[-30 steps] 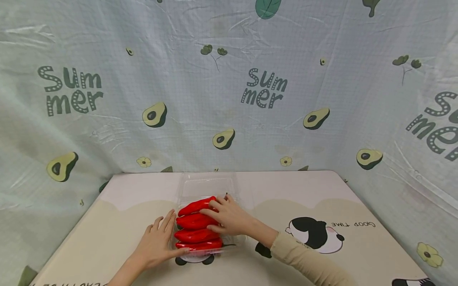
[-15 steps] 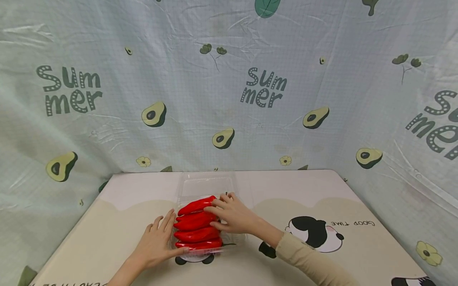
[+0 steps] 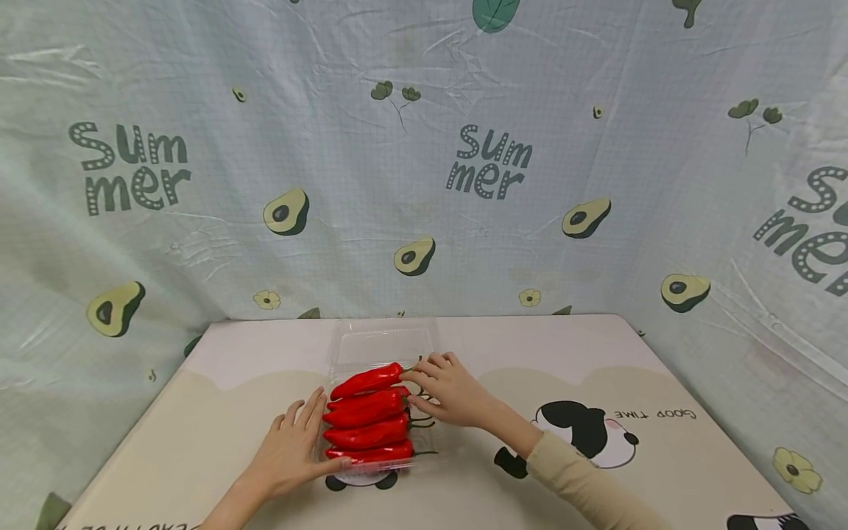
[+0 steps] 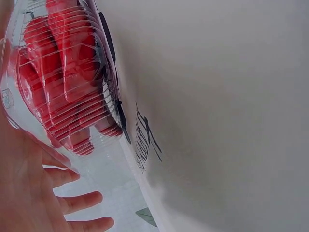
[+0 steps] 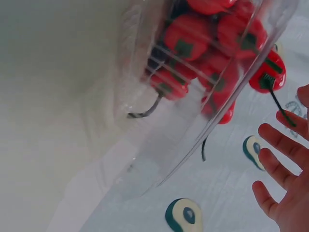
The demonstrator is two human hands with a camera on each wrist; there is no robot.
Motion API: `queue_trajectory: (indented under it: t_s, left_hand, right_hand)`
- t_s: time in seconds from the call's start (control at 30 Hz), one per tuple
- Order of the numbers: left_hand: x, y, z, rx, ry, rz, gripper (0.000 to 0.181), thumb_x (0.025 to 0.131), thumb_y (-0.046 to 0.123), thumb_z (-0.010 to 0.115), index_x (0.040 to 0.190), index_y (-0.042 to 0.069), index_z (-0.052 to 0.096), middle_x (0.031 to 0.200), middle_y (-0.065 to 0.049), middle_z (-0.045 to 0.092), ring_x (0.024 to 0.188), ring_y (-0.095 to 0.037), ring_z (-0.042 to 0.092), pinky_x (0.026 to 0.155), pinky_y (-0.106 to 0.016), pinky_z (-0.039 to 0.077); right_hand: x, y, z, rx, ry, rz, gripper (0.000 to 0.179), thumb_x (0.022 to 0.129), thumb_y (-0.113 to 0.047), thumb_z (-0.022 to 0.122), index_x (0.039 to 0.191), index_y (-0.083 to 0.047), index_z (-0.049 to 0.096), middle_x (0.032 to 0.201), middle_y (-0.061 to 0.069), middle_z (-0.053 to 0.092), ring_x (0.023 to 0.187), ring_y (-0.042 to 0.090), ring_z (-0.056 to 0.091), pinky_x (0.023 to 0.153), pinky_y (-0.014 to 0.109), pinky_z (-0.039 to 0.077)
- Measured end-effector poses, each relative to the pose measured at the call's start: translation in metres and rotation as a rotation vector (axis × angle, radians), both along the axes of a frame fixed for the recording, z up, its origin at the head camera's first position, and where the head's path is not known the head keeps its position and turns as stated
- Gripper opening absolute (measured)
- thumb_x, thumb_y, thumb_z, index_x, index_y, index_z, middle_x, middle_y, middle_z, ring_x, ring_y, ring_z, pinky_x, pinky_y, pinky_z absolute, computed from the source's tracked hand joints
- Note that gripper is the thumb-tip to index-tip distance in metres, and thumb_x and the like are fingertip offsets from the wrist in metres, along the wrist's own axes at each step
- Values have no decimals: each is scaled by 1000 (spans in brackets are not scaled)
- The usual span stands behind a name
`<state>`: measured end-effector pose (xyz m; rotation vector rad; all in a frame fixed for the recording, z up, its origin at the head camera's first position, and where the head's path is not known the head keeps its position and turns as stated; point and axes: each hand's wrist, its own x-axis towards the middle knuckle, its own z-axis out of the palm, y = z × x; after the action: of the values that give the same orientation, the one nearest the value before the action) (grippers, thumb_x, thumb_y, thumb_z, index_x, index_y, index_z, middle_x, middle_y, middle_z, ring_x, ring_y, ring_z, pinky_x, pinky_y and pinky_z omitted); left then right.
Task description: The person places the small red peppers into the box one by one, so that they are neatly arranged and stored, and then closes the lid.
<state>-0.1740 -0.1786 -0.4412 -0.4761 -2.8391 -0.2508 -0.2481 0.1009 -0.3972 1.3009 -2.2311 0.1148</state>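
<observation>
Several shiny red chili peppers (image 3: 366, 409) with green stems lie stacked side by side in a clear plastic clamshell box (image 4: 7, 99). Their stems point right. My left hand (image 3: 288, 449) rests along the box's left side, fingers straight, thumb at the near left corner. To the right, my right hand (image 3: 457, 394) hovers close by the stem ends, its fingers loosely bent and holding nothing. In the right wrist view one pepper (image 5: 268, 72) shows above the rim, its stem near the fingertips (image 5: 285, 116). Ridged plastic walls show the lower peppers through them.
The box's clear lid (image 3: 384, 342) lies folded back toward the table's far edge. A cream tabletop (image 3: 530, 493) with printed cartoon dogs lies under it. A pale curtain (image 3: 344, 147) with avocado prints hangs behind and at both sides.
My right hand has drawn back to the right off the peppers, uncovering their stem ends. The second pepper from the back has shifted slightly. My left hand has stayed in place.
</observation>
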Motion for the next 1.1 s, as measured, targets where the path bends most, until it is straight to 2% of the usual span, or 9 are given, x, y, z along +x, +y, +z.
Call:
queue_trajectory:
  t_s: [0.27,0.43,0.57,0.8,0.93,1.1]
  left_hand:
    - [0,0,0,16,3,-15,98,68,68,54,134,-3,35,141,-16,35,118,-38,39,89,-53,38]
    - [0,0,1,33,-14,-20,95,71,65,55,133,-4,35,141,-16,35,118,-37,38,90,-53,37]
    - [0,0,3,56,-10,-27,89,74,61,54,133,-3,36,140,-17,36,118,-37,39,90,-54,37]
    - [-2,-3,3,59,50,-46,77,82,53,50,133,-3,37,136,-17,41,118,-37,39,90,-53,38]
    - [-5,-6,5,86,72,-67,72,84,49,49,133,-3,36,136,-17,40,118,-36,39,90,-53,38]
    - [-14,-11,10,123,85,-83,68,87,43,49,135,-3,34,138,-18,37,120,-36,37,93,-54,36]
  right_hand:
    - [-15,22,-8,-150,-65,-41,28,93,-33,43,111,-18,59,101,-5,60,88,10,46,74,26,36]
    - [-20,31,-10,-210,-99,-75,24,91,-27,48,109,-16,59,101,-2,61,86,11,47,72,28,36]
    - [-24,37,-13,-230,-118,-110,23,89,-24,51,109,-15,60,100,-1,61,85,12,47,72,30,37]
    - [-36,42,-26,-253,-151,-208,24,91,-24,49,111,-15,58,99,-1,59,85,13,48,72,31,38]
    - [-42,44,-30,-262,-156,-250,24,91,-25,50,111,-15,58,98,-1,59,84,14,49,70,31,37]
    - [-48,46,-31,-289,-181,-280,24,90,-23,51,110,-12,59,97,2,59,84,17,50,69,33,38]
